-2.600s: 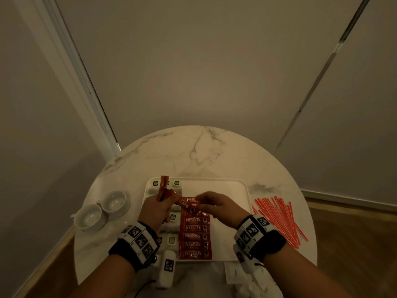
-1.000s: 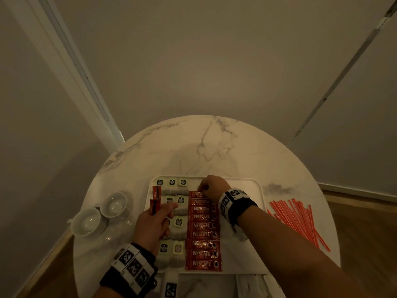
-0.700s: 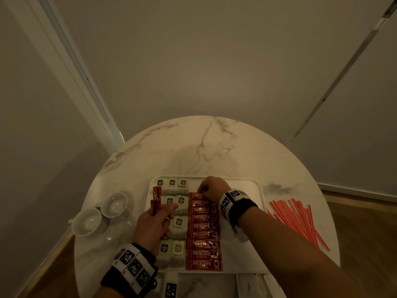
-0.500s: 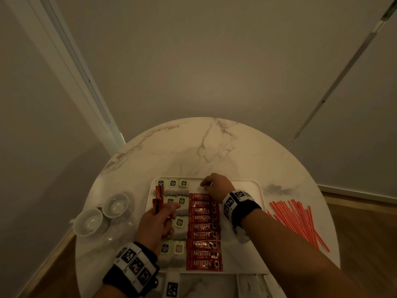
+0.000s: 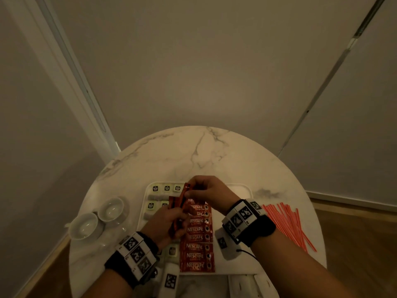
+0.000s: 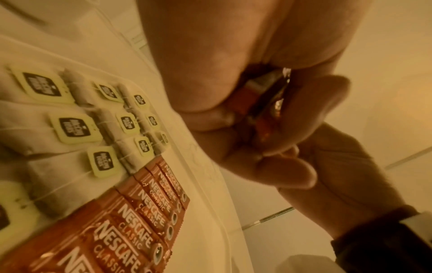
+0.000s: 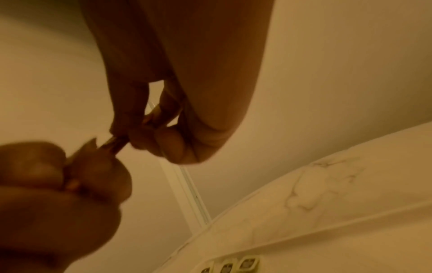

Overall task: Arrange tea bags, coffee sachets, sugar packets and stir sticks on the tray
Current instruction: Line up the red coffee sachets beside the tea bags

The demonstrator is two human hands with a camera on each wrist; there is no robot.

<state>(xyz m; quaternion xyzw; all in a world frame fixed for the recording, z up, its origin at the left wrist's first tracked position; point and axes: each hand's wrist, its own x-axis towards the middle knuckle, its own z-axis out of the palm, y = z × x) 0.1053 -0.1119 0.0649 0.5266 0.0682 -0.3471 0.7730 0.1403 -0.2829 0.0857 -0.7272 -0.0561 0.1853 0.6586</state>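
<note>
Marble table; tea bags half-hidden.

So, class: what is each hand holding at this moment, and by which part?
The left hand grips a small bunch of red coffee sachets around its lower half. The right hand pinches the top end of one sachet from that bunch.

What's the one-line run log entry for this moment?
left hand: holds spare coffee sachets | right hand: pinches one sachet off them | tray: sachet column, tea bags | stir sticks: on table
</note>
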